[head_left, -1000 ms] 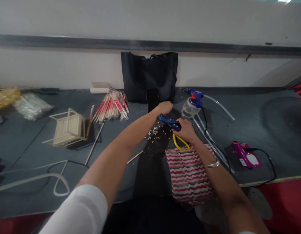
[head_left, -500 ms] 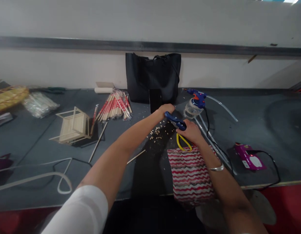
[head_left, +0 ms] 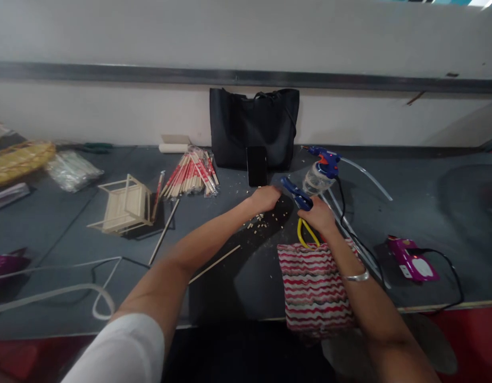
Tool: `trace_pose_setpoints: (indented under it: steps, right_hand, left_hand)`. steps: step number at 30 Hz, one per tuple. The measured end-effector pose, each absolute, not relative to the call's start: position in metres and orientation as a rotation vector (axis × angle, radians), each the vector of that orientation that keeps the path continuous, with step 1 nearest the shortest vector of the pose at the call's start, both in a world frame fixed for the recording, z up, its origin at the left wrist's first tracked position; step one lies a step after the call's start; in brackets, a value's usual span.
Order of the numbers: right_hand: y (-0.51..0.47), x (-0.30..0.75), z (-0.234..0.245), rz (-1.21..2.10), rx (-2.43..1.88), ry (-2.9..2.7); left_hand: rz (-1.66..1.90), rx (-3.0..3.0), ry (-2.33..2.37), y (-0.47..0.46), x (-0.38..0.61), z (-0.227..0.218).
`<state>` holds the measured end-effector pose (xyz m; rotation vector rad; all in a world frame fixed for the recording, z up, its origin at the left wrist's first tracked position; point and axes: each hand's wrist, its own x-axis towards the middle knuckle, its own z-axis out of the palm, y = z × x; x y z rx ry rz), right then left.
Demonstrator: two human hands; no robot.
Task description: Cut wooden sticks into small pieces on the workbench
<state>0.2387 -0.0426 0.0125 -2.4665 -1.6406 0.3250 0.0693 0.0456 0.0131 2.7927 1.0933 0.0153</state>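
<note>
My right hand [head_left: 318,217] grips a blue-handled cutter [head_left: 297,193], its jaws pointing up and left over the dark table [head_left: 429,191]. My left hand [head_left: 265,199] is closed just left of the cutter, fingers curled down over a scatter of small cut wood bits [head_left: 265,221]; what it pinches is hidden. A red-and-white striped bag [head_left: 311,284] with a yellow handle lies under my right wrist, which wears a silver bangle.
A black tote [head_left: 253,125] with a phone [head_left: 257,166] leaning on it stands at the wall. A blue glue gun [head_left: 325,158], clear tubes, pink device [head_left: 411,259] lie right. Chopstick packs [head_left: 192,174], a stick crate [head_left: 124,205], loose sticks and a white cord [head_left: 54,290] lie left.
Both hands have drawn apart: the left one dropped toward the wood bits, the right one swung the cutter up and to the right. The view shifted slightly left.
</note>
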Motion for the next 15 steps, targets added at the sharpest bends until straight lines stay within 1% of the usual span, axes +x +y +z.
trace_pose_setpoints:
  steps: [4, 6, 9, 11, 13, 15]
  right_hand:
    - [-0.043, 0.239, 0.012, 0.286, -2.453, -1.653]
    - [-0.043, 0.239, 0.011, 0.281, -2.439, -1.669]
    - [-0.044, 0.239, 0.010, 0.284, -2.427, -1.683]
    - [-0.044, 0.239, 0.010, 0.264, -2.427, -1.690]
    - [-0.044, 0.239, 0.010, 0.248, -2.431, -1.707]
    - [-0.043, 0.238, 0.011, 0.248, -2.431, -1.721]
  left_hand:
    - [-0.078, 2.751, 1.029, 0.032, 0.042, 0.016]
    - [0.016, 2.662, 0.910, 0.034, 0.025, 0.014]
    - [0.365, 2.401, 0.929, 0.051, 0.002, 0.009]
    - [0.734, 2.125, 1.134, 0.070, -0.007, 0.004]
    - [1.085, 1.715, 1.328, 0.091, -0.008, 0.001]
    - [1.221, 1.323, 1.347, 0.111, -0.003, -0.001]
